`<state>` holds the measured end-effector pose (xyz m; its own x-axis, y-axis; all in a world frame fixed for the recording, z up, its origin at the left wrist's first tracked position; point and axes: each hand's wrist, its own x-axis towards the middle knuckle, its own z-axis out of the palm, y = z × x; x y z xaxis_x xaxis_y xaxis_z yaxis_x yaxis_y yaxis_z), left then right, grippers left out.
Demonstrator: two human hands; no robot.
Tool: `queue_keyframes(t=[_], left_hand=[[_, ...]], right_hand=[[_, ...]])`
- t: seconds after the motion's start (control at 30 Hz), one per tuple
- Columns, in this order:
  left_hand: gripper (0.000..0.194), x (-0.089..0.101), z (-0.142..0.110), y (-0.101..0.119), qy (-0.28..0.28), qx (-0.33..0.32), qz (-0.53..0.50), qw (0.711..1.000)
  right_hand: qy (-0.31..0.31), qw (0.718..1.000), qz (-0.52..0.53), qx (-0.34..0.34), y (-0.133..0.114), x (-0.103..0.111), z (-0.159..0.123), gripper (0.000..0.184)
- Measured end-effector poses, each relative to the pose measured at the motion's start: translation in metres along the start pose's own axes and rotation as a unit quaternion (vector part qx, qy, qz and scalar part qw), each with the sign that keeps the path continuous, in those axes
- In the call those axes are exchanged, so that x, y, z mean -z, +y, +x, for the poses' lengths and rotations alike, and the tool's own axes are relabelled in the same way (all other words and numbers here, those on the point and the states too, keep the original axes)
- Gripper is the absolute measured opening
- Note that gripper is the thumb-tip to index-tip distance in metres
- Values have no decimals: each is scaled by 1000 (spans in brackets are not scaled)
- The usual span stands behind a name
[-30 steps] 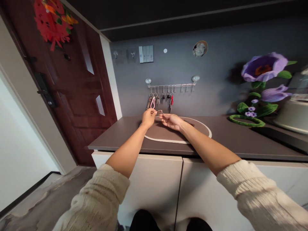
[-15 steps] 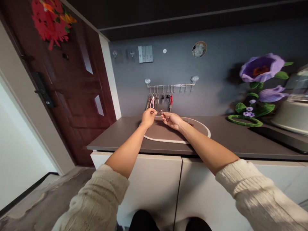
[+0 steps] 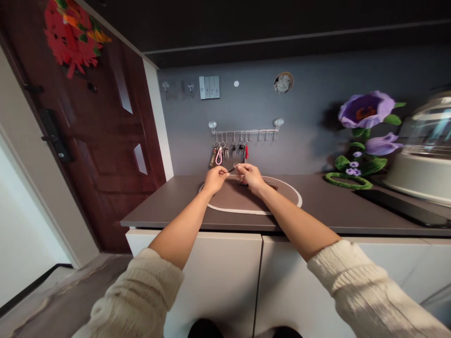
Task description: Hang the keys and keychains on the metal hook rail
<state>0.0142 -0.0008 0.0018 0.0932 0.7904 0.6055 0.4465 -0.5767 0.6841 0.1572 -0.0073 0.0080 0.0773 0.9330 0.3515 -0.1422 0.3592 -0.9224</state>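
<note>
Over the oval mat (image 3: 229, 206), both of my hands meet with a metal key ring (image 3: 236, 165) between them. My right hand (image 3: 252, 177) pinches the ring between thumb and fingers. Closed on the end of a thin dark key (image 3: 231, 170) at the ring is my left hand (image 3: 215, 180); its exact shape is too small to make out. A dark item (image 3: 272, 186) lies on the mat, partly behind my right wrist. Just beyond my hands, keys (image 3: 234, 149), a pink strap (image 3: 219, 156) and a red key holder (image 3: 246, 152) hang from a clear hook rail (image 3: 246, 132).
The dark counter (image 3: 155, 206) runs along the wall above white cabinet doors (image 3: 225, 267). To the right stand a purple fabric flower (image 3: 366, 110), a black flat slab (image 3: 401, 206) and a cream appliance (image 3: 416, 173). A dark red door (image 3: 102, 141) is at left.
A dark key now shows between my hands, where half a second ago mainly the ring was visible. My right hand has turned slightly, fingers more downward. The view has shifted a little.
</note>
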Motion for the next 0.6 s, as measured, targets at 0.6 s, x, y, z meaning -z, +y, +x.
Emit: queue_keyframes(t=[0.6], left_hand=[[16, -16, -7, -6, -93, -72, 172, 978]], right_hand=[[65, 998, 20, 16, -9, 15, 8, 10]])
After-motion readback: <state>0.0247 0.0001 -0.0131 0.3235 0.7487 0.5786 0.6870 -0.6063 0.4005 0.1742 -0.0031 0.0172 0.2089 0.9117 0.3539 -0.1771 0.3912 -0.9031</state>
